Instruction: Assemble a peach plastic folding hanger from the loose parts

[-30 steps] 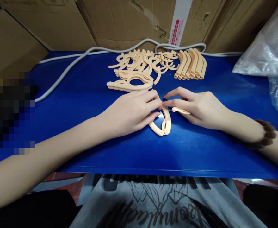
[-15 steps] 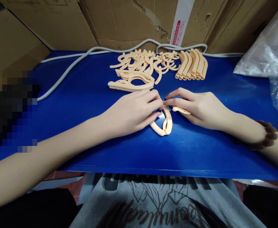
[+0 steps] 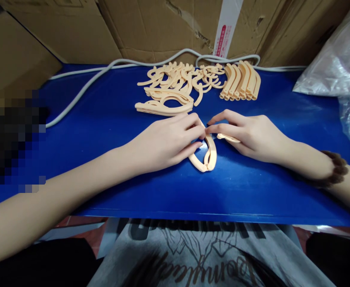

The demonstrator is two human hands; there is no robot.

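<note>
Over the blue table [image 3: 282, 195] we count two hands, a left hand [image 3: 176, 137] and a right hand [image 3: 248, 135], plus one small cream piece [image 3: 227, 138]. On the table we find one joined cream loop [image 3: 212, 155], at least two flat cream frames [image 3: 163, 109], one row of curved arms [image 3: 244, 81] and one tangled heap [image 3: 179, 74]; we cannot number either group's pieces.

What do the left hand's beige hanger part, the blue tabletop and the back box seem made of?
Beige hanger part: probably moulded plastic, satin; smooth, rounded edges.
Blue tabletop: glossy, maybe painted; reflections show, base unclear.
Back box: matte cardboard; creases, torn surface.
</note>
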